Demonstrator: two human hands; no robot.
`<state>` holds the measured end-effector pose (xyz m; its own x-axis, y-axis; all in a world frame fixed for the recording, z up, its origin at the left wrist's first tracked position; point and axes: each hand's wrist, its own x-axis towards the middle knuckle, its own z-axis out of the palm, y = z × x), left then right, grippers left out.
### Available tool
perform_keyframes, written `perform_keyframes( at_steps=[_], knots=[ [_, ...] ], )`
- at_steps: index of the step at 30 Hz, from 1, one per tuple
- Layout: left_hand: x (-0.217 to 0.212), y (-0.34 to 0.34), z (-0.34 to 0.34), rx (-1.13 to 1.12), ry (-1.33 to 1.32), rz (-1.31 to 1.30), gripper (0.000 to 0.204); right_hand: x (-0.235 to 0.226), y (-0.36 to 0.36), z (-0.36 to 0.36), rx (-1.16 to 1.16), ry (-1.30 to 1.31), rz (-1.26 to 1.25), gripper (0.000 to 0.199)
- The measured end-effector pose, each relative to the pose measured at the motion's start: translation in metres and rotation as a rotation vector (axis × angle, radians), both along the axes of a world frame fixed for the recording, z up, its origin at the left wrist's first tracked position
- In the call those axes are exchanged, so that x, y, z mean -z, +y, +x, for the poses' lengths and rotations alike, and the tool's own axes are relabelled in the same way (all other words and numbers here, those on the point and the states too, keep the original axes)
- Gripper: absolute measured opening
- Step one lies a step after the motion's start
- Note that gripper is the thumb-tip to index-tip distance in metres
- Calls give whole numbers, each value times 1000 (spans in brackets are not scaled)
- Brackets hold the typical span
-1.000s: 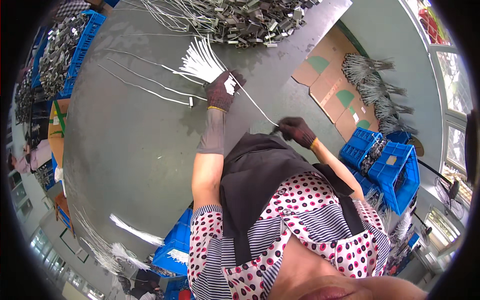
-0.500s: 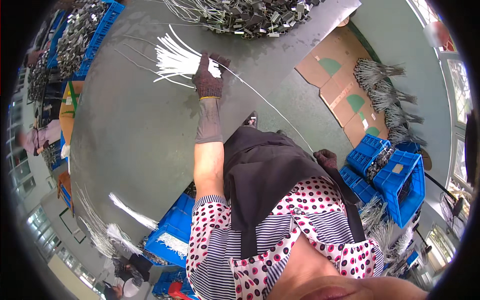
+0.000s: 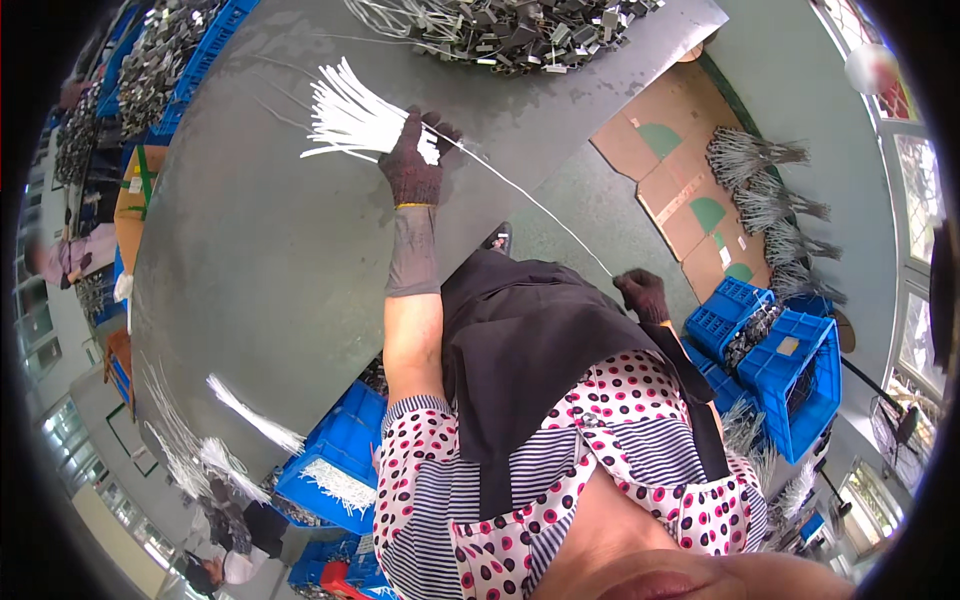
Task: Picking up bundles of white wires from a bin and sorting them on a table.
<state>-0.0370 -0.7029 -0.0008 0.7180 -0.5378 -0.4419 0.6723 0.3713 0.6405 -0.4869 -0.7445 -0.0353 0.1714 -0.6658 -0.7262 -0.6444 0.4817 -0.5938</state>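
My left hand, in a dark knitted glove, is closed around a fanned bundle of white thin tubes over the grey table. One long thin white wire runs from the bundle at my left hand down to my right hand. That hand is gloved too, with fingers closed on the wire's end near my right side, past the table's edge. A few thin grey wires lie on the table beyond the bundle's loose ends.
On the grey table, a heap of small dark metal parts with wires lies at the far side. White bundles rest at the near left. Blue crates and flattened cardboard are on the right. Other people are at the left.
My right hand has moved up and a little left, toward the table, with the wire still stretched between both hands. My left hand keeps the bundle in nearly the same place.
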Motion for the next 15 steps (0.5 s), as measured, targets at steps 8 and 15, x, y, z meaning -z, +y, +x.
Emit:
perform_keyframes(
  at_steps=[8,15],
  knots=[
    [-9,23,47,-110,-49,-118,23,-7,-28,42,-110,-64,-66,26],
    [-13,26,59,-246,-2,-28,24,9,-10,-17,-25,102,-59,26]
  ],
)
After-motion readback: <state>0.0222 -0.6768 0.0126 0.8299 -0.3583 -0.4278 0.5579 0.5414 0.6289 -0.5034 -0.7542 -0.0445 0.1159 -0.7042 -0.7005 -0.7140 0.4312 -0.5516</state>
